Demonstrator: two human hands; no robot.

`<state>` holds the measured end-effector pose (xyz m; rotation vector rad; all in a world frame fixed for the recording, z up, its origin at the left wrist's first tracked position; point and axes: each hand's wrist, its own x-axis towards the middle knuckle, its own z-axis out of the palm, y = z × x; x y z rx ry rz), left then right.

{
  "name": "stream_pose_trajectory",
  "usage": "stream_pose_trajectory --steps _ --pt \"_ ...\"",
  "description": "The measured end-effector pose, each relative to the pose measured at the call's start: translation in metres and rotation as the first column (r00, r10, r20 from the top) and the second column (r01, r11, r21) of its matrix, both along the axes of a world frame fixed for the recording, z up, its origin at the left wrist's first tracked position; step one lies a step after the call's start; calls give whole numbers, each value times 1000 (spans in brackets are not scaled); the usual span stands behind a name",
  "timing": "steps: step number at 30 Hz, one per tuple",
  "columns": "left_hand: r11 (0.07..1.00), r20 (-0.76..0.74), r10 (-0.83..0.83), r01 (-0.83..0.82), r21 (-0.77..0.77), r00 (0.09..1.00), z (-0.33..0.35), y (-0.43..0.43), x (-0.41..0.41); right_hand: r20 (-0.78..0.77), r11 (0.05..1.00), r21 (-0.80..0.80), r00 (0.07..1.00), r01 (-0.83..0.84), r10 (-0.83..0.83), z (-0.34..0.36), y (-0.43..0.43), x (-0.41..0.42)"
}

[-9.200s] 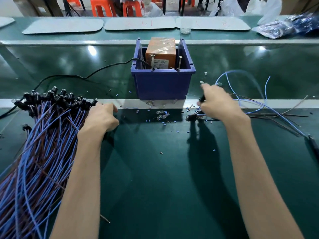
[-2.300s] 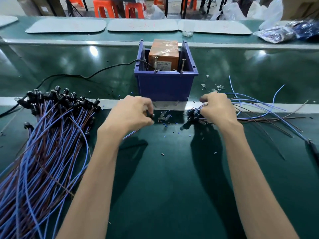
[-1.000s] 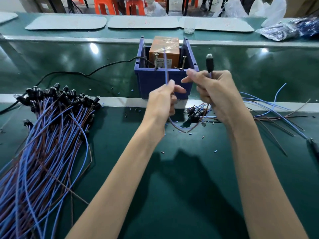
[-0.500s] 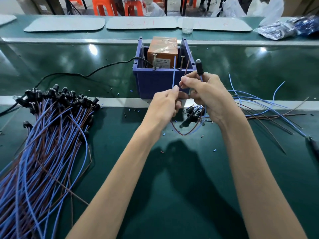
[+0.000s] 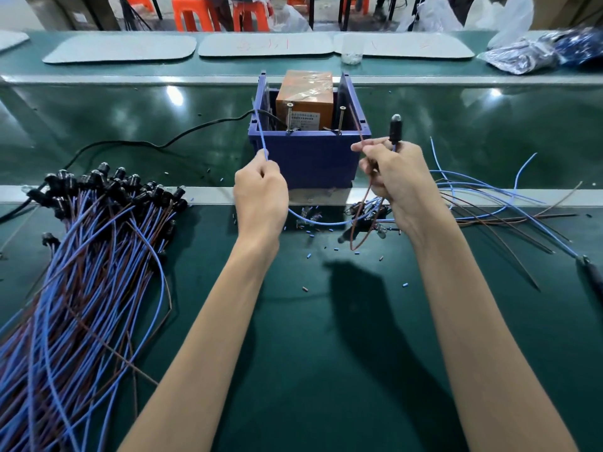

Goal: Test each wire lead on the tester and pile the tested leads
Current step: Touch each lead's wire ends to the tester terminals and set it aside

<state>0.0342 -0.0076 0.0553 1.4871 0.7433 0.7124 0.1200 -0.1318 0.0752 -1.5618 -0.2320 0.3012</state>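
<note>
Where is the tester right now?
Head view, centre: the orange tester sits inside the blue bin, just beyond and between the left hand and right hand, which both hold one wire lead.

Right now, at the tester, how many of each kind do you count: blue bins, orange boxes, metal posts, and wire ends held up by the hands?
Blue bin: 1
Orange box: 1
Metal posts: 2
Held wire ends: 2, the blue wire in the left hand, the brown wire in the right hand
Total: 6
</note>
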Motion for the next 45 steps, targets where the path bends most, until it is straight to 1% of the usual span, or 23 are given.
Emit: stream_pose_trajectory --steps 3,5,11,14,17,21,31,38,45 --pt "991 -29 -38 41 127 999 -3 7 -2 6 999 -28 999 46 -46 -3 0 2" --pt "984 -42 -59 65 168 997 -4 11 -4 0 998 -26 998 63 -63 -4 -1 5" --pt "989 -31 -78 81 121 996 -6 20 -4 -15 996 -23 996 90 -91 -7 -2 9" --pt "992 -20 -78 79 94 997 -6 22 -5 -2 997 -11 997 78 -78 -8 -2 9" --pt "992 -21 -78 80 100 997 -6 22 -5 4 998 2 998 58 -58 -11 -3 10" --pt "992 -28 -73 75 102 997 -6 23 -6 -31 998 59 999 24 -22 -14 -3 12" --pt "992 -57 -76 81 96 995 -10 26 -5 -143 986 167 990 23 2 -15 -2 12" --pt "988 -73 -97 105 117 993 -9 24 -4 -128 985 171 991 -9 32 -16 -4 14" --pt "987 -86 -94 105 123 992 -9 26 -4 -110 984 176 994 15 4 -18 -3 15"
